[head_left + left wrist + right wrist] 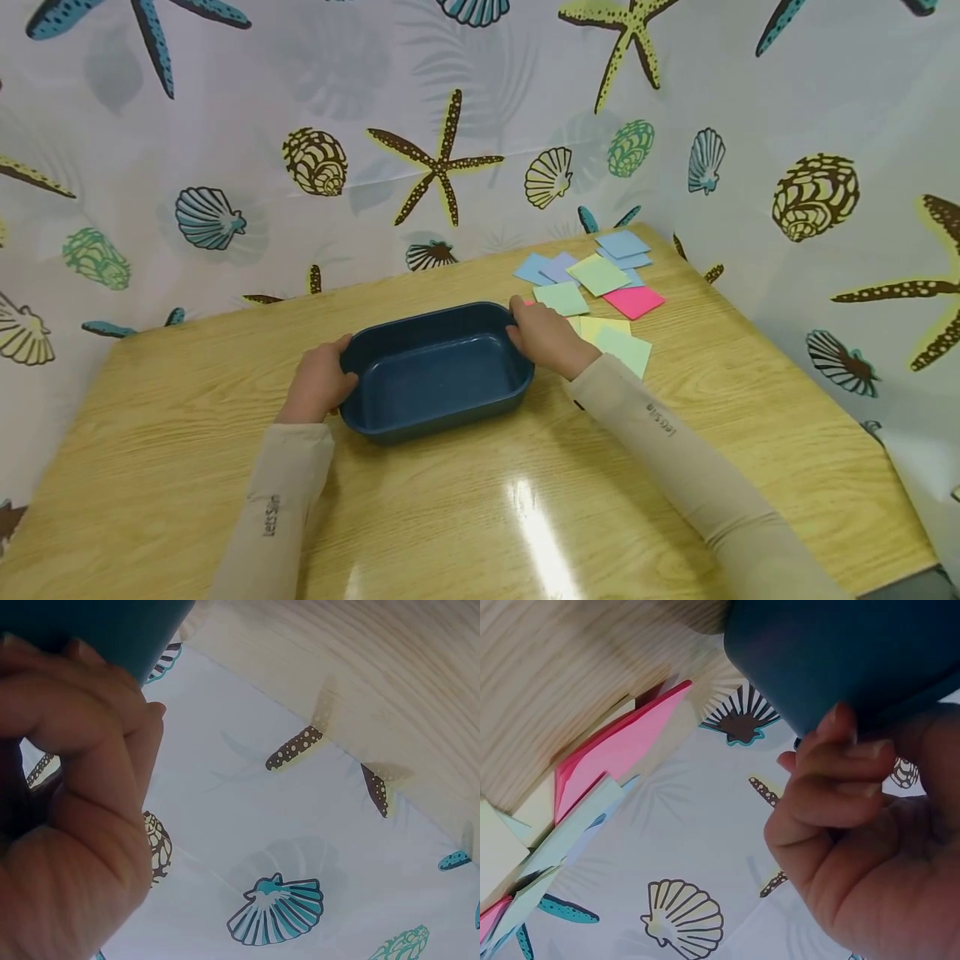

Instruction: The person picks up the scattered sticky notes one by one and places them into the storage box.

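Observation:
A dark blue oblong tray with rounded corners and nothing inside is held level at the middle of the table. My left hand grips its left end, thumb over the rim and fingers beneath the outer wall. At the opposite end, my right hand holds the rim the same way. Both wrist views show curled fingers against the tray's outer side, in the left wrist view the left hand and in the right wrist view the right hand. Several sticky notes lie just beyond the right hand.
The sticky notes are blue, lilac, green, yellow and pink, spread loosely at the table's back right. A light wooden table spans the view. Behind it and along the right hangs a white cloth printed with shells and starfish.

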{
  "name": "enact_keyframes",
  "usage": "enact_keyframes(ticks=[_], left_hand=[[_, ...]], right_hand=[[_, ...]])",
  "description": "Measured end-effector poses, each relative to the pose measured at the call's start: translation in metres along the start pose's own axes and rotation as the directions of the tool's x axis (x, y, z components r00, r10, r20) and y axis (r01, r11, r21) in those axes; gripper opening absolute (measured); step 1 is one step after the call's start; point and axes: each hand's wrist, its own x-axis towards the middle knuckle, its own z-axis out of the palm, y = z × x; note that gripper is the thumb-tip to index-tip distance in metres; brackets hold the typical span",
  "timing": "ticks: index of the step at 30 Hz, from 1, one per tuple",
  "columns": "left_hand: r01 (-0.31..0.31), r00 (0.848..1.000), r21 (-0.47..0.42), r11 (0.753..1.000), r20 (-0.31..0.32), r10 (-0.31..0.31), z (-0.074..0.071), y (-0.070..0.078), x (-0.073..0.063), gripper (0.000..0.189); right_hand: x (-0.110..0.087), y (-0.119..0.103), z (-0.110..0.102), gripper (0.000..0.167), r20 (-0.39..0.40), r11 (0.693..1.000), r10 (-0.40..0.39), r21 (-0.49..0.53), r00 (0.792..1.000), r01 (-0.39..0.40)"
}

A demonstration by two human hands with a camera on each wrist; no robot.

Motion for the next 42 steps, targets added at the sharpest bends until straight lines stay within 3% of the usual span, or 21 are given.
enact_keyframes(ticks=[4,7,11,15,17,20,26,32,42], left_hand=[[-0.001,1.000,-0.001,1.000,-0.012,0.001,-0.002,0.001,-0.002,0.066],[0.008,1.000,0.003,1.000,-0.012,-0.008,-0.003,0.003,-0.002,0.066],[0.011,1.000,0.010,1.000,-0.010,-0.011,-0.002,0.005,0.001,0.066],[0.014,1.000,0.004,1.000,-0.005,-0.014,0.000,0.006,0.003,0.067],[0.020,1.000,0.001,1.000,-0.002,-0.020,0.001,0.006,0.003,0.067],[0.025,1.000,0.001,1.000,-0.002,-0.025,0.002,0.005,0.003,0.067],[0.020,1.000,-0.007,1.000,-0.012,-0.020,0.002,0.005,0.002,0.067],[0.026,0.999,-0.018,0.999,-0.023,-0.027,0.001,0.002,0.001,0.066],[0.014,0.999,-0.015,1.000,-0.031,-0.015,0.001,-0.001,0.000,0.066]], right_hand=[[0.003,0.011,-0.008,0.036,0.041,0.992,0.030,0.124,0.999,-0.035],[0.010,0.028,-0.017,0.042,0.019,0.973,0.132,0.190,0.991,-0.133],[0.023,0.054,-0.027,0.032,-0.066,0.939,0.295,0.206,0.953,-0.276],[0.035,0.072,-0.028,0.037,-0.064,0.906,0.393,0.200,0.917,-0.374],[0.040,0.077,-0.026,0.037,-0.027,0.893,0.422,0.185,0.906,-0.410],[0.043,0.081,-0.023,0.032,0.014,0.885,0.445,0.148,0.896,-0.442],[0.047,0.085,-0.016,0.057,0.112,0.876,0.474,0.036,0.873,-0.480],[0.052,0.082,-0.014,0.067,0.179,0.874,0.479,-0.009,0.859,-0.486],[0.053,0.082,-0.013,0.067,0.189,0.868,0.491,-0.028,0.850,-0.495]])
